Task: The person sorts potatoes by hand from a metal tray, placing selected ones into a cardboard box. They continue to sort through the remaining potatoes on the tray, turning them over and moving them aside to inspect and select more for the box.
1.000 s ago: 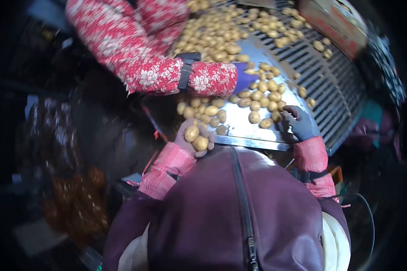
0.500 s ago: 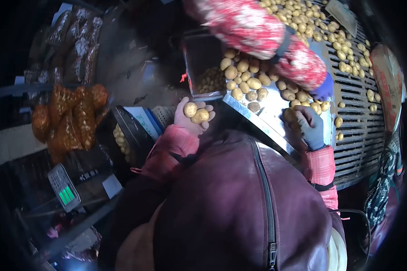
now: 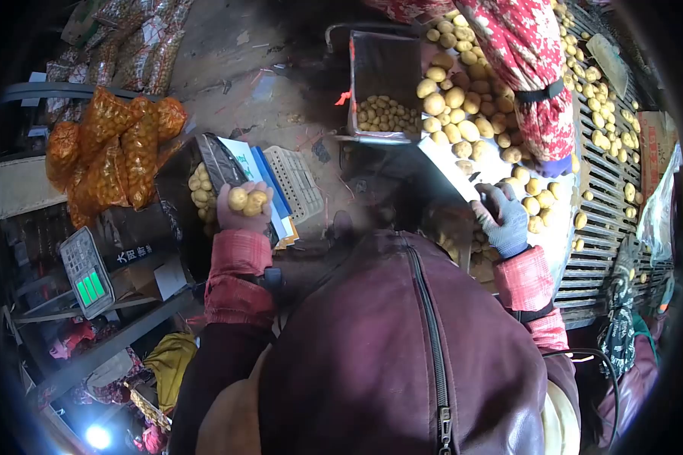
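My left hand (image 3: 243, 208) is palm up with its fingers curled around two potatoes (image 3: 248, 200). It is beside a black-lined box whose potatoes (image 3: 200, 191) show at the near side. My right hand (image 3: 504, 221), in a grey glove, is over the near edge of the metal sorting table (image 3: 454, 168). Its thumb and fingers are apart and I see nothing between them. Potatoes (image 3: 535, 205) lie just right of its fingers.
Across the table, a co-worker's red patterned sleeve (image 3: 542, 125) ends in a purple glove (image 3: 554, 167) among potatoes. A bin of small potatoes (image 3: 387, 115) adjoins the table. Slatted grating (image 3: 607, 227) lies right. Orange net bags (image 3: 122, 152) and a scale display (image 3: 88, 273) are left.
My left hand has carried the two potatoes left and down to the black-lined box. My right hand has shifted slightly at the table edge, and the view has turned.
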{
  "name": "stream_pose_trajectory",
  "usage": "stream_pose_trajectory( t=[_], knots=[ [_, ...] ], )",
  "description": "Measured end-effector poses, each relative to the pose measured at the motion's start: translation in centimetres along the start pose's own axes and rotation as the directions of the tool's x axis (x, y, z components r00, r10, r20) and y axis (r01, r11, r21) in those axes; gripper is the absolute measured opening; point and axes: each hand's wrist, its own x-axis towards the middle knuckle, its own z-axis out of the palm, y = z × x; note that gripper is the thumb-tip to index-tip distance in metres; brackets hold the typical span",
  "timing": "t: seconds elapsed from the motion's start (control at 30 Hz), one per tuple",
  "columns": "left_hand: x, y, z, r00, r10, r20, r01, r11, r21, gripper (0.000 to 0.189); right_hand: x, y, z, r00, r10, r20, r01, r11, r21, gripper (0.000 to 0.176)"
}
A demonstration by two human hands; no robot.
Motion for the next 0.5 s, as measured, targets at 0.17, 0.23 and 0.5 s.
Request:
stream_pose_trajectory(
  t=[0.17, 0.23, 0.5],
  knots=[
    [-5.0, 6.5, 1.8, 0.968, 0.198, -0.155, -0.162, 0.963, 0.216, 0.055, -0.3, 1.1, 3.0, 0.976, -0.024, -0.217, -0.007, 0.990, -0.138, 0.026],
    [-5.6, 10.0, -0.7, 0.974, 0.197, -0.116, -0.175, 0.969, 0.171, 0.054, -0.2, 3.2, 4.0, 0.955, -0.105, -0.278, 0.057, 0.982, -0.178, 0.023],
    [-7.1, 15.5, 0.0, 0.593, 0.801, 0.078, -0.650, 0.420, 0.634, 0.027, -0.1, 3.2, 4.4, 0.968, 0.067, -0.242, -0.103, 0.985, -0.136, 0.027]
  ],
)
